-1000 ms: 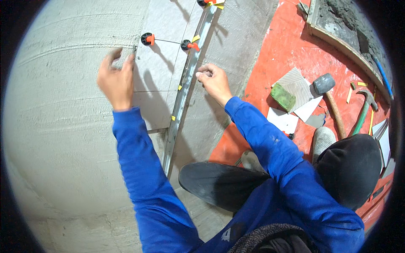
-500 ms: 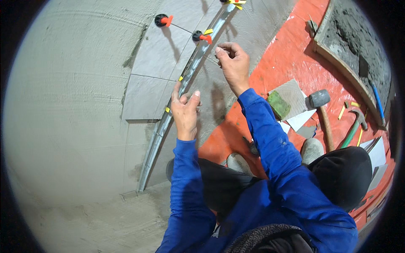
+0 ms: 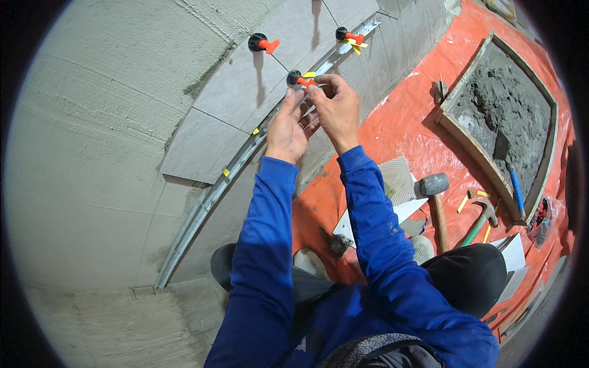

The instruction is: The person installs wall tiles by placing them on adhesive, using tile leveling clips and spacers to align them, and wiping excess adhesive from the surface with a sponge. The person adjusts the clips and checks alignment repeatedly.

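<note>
My right hand (image 3: 338,111) is closed, thumb and forefinger pinched together beside the red handle of a black-and-red tile leveler (image 3: 296,78). What the pinch holds, if anything, I cannot make out. Close by on the left, my left hand (image 3: 287,134) is open, with its thumb raised and its fingers reaching toward the right hand. Behind both hands, a metal profile (image 3: 202,207) runs slantwise along the lower edge of the grey wall tiles (image 3: 195,144). Two more levelers, one at upper left (image 3: 260,43) and one at upper right (image 3: 345,34), stick out from the tiles. Yellow wedges (image 3: 227,172) sit along the profile.
Orange sheeting (image 3: 392,104) covers the floor at right. On it are a framed tray of grey mortar (image 3: 469,144), a rubber mallet (image 3: 435,185), a claw hammer (image 3: 485,216), tile offcuts (image 3: 396,211) and loose yellow wedges. My knees and shoes are below.
My hands have come together near the middle leveler; the left moved up and right toward the right hand. The view has shifted, bringing more of the mortar tray into sight.
</note>
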`<action>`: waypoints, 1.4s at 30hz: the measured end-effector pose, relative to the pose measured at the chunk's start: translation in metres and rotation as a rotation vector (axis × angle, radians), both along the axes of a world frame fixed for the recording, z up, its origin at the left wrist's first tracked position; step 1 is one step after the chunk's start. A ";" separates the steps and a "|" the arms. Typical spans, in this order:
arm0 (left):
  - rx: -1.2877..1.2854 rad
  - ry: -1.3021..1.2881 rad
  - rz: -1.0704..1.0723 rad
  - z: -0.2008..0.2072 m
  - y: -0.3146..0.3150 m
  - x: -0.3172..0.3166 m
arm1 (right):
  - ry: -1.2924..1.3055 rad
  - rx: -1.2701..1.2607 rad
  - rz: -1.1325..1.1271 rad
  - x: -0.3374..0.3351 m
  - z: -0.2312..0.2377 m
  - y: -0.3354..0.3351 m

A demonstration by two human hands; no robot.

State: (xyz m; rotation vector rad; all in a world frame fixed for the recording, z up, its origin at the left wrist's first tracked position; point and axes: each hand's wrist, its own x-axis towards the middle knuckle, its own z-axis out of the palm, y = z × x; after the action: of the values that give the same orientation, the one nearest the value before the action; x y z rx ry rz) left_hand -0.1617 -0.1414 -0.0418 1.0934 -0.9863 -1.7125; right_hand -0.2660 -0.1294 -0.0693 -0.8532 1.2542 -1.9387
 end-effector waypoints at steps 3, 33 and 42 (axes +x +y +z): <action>0.040 0.001 -0.035 -0.001 -0.009 -0.001 | 0.062 0.036 -0.024 0.000 0.000 -0.003; -0.502 -0.389 0.281 0.022 0.071 0.067 | 0.112 -0.126 -0.195 0.014 -0.011 0.014; -0.492 -0.343 0.267 0.017 0.071 0.066 | 0.342 -0.358 -0.234 0.047 0.022 0.026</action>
State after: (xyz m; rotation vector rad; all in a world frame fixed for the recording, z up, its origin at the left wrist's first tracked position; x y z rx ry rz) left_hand -0.0958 -0.0705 -0.0244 1.1398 -1.3205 -1.0096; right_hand -0.2191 -0.1032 -0.0470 -1.3130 1.2598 -2.3195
